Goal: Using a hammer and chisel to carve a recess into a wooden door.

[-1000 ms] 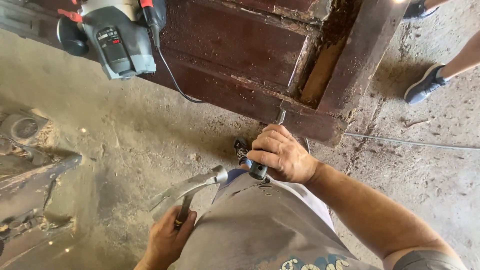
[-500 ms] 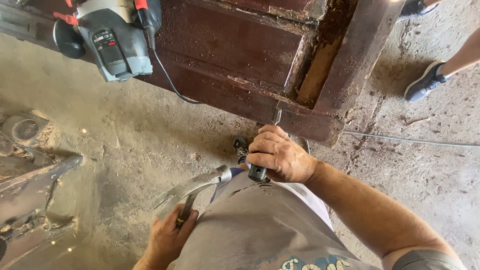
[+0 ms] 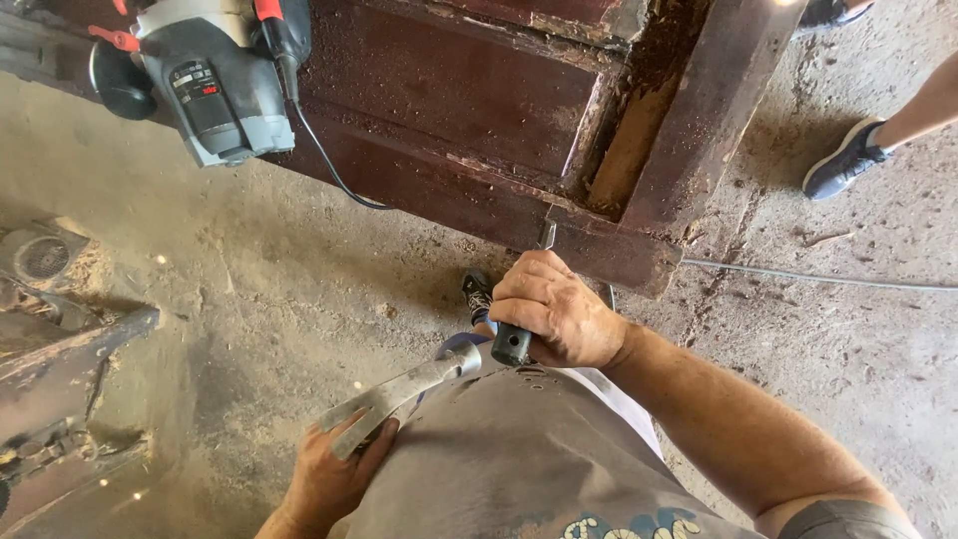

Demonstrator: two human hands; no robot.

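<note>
While the right hand (image 3: 559, 304) is wrapped tight round the dark handle of a chisel (image 3: 544, 240), its metal blade points to 12 o'clock and meets the lower edge of the brown wooden door (image 3: 449, 120), right at the corner joint. Left hand (image 3: 334, 479), down at 7 o'clock, is closed on the grip of a steel hammer (image 3: 399, 391), with the head lying toward 2 o'clock, just beside the chisel's butt end (image 3: 511, 344) but not touching it.

Chisel looks stiff, narrow and fairly light; best held mid-handle as now, leaving the butt free. Blade edge is sharp, keep fingers off it. Hammer looks all-metal, head-heavy and smooth; a grip low on the handle suits it. Door looks heavy and rigid, with wood at the joint (image 3: 639, 140) flaky and crumbling, likely to splinter.

At 10 o'clock a grey power tool (image 3: 215, 90) rests on the door, black cord (image 3: 324, 165) trailing off it. Dusty concrete floor (image 3: 249, 279) all round. Another person's shoe (image 3: 843, 160) shows at 2 o'clock.
</note>
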